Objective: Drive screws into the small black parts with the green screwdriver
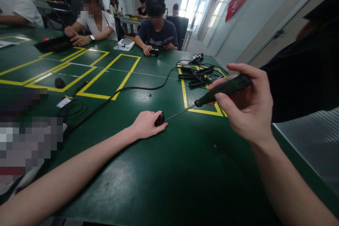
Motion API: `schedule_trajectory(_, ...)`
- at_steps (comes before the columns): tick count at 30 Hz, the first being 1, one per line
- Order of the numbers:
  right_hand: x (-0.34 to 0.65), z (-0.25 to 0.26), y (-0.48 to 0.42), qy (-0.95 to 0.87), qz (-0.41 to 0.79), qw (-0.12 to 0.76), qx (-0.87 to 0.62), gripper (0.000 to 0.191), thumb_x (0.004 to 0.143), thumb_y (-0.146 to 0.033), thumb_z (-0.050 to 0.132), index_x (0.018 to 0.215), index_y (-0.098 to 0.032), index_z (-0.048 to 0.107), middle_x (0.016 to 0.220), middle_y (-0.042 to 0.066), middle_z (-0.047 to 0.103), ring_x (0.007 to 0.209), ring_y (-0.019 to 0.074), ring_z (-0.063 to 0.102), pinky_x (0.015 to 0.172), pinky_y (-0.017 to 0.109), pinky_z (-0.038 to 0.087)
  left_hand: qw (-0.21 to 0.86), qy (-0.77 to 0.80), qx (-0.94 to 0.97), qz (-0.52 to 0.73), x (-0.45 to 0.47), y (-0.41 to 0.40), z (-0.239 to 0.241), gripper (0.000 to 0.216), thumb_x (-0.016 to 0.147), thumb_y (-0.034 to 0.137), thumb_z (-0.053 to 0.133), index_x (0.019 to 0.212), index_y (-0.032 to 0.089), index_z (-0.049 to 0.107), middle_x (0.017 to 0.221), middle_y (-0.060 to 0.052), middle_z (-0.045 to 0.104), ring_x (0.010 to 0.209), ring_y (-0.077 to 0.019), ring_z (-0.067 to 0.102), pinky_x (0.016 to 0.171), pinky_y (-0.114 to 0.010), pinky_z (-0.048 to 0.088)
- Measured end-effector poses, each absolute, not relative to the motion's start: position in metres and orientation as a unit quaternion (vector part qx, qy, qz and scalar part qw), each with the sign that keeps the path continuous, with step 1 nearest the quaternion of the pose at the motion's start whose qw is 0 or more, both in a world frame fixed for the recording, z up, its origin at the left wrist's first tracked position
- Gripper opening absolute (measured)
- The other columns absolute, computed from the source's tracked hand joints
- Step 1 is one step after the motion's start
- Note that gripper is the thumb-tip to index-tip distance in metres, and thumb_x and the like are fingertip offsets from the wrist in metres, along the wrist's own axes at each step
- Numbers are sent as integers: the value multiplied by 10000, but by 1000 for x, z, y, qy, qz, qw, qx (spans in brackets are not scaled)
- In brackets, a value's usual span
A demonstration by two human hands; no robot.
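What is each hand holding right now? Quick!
Left hand: closed on a small black part on the table.
Right hand: closed on a screwdriver, tip at the part.

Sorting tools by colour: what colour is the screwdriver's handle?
The screwdriver handle is dark green, clearest in the head view.

Only one camera here, worn on the person's head, looking forward and down along the dark green table top marked with yellow tape rectangles (pixel 164 183). It sits close in: the left hand (pixel 147 124) and right hand (pixel 249 111) fill the foreground, while seated people (pixel 157 36) at the far edge across it look small.
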State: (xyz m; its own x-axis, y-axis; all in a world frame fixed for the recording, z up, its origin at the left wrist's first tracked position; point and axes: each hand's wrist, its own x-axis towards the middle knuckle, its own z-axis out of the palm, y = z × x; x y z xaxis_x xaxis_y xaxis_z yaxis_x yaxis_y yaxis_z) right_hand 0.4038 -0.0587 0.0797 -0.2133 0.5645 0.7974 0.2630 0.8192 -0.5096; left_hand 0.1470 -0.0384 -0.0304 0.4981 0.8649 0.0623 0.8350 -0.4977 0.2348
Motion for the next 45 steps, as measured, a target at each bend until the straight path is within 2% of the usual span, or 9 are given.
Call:
schedule_trajectory(4, 403, 78, -58, -765, 139, 566, -273, 592, 920, -203, 773, 1440, -429, 606, 1065, 6, 747, 952, 225, 783, 755, 373, 725, 90, 493, 861, 89, 147, -38, -31, 338, 1024, 522, 560, 1014, 200, 660, 863, -75, 785, 808, -271, 756, 704, -328, 504)
schedule_trajectory(13, 406, 79, -57, -763, 153, 559, -286, 518, 904, -245, 791, 1363, -431, 641, 1066, 8, 756, 946, 239, 779, 834, 430, 726, 90, 491, 862, 94, 146, -39, -31, 336, 1018, 519, 556, 1005, 200, 659, 859, -77, 786, 801, -272, 753, 698, -330, 509)
schedule_trajectory(23, 405, 79, -57, -764, 148, 559, -286, 485, 907, -280, 791, 1347, -414, 635, 1049, 15, 756, 907, 242, 781, 808, 434, 728, 97, 493, 859, 93, 147, -39, -29, 335, 1017, 517, 561, 1014, 199, 669, 869, -83, 784, 808, -277, 755, 721, -334, 519)
schedule_trajectory(36, 405, 79, -56, -765, 148, 564, -274, 546, 876, -174, 799, 1361, -354, 625, 1048, 18, 760, 899, 190, 771, 802, 361, 713, 101, 494, 858, 99, 146, -39, -31, 323, 1015, 517, 567, 1000, 208, 660, 855, -70, 777, 800, -267, 750, 706, -322, 498)
schedule_trajectory(45, 406, 78, -57, -758, 132, 566, -297, 534, 882, -285, 802, 1373, -426, 645, 1103, 27, 732, 901, 237, 771, 789, 434, 726, 97, 494, 859, 99, 146, -38, -29, 330, 1014, 519, 569, 1002, 203, 663, 831, -70, 765, 784, -267, 744, 699, -321, 497)
